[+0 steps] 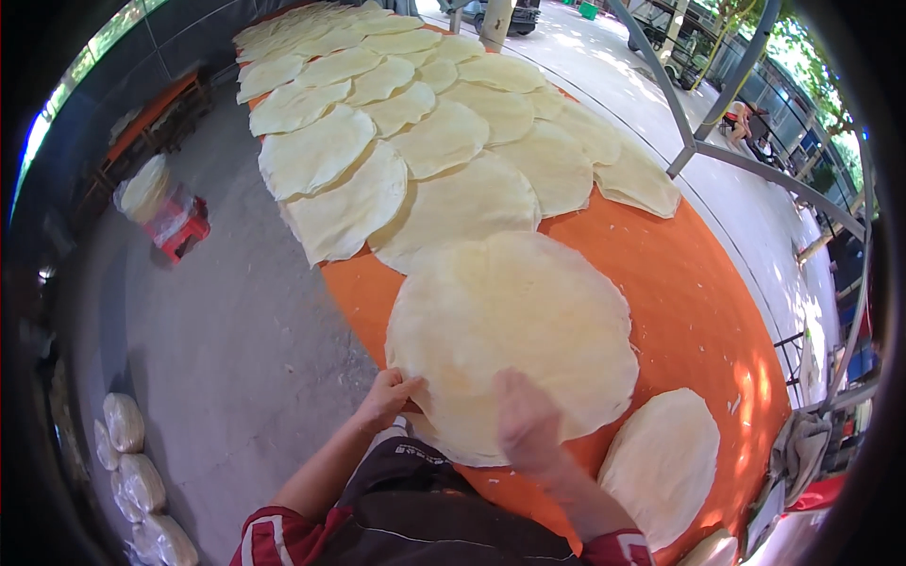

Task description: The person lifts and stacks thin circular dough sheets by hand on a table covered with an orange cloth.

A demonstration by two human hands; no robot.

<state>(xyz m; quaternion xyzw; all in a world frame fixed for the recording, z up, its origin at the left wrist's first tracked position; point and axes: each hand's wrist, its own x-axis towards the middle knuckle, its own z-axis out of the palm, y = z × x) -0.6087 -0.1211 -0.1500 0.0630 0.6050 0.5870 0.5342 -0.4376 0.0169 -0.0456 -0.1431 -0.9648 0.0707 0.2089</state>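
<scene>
A large, thin, pale round flatbread (528, 311) lies in front of me at the near part of the long orange table (698, 302). My left hand (387, 398) pinches its left edge, fingers closed on the rim. Over the flatbread's lower middle is my right hand (528, 420), smeared by motion, so its fingers cannot be made out. A second pale round piece (665, 462), perhaps a pile, rests close to my right forearm. Beyond the large one, several overlapping flatbreads (462, 203) spread toward the table's far end.
Left on the grey floor are a red stool (189, 236) with a plastic-wrapped stack (146, 191) and several clear-bagged bundles (142, 483). A grey metal frame (703, 148) stands right of the table. Grey cloth (802, 448) hangs near the right edge. A person (741, 121) sits far off.
</scene>
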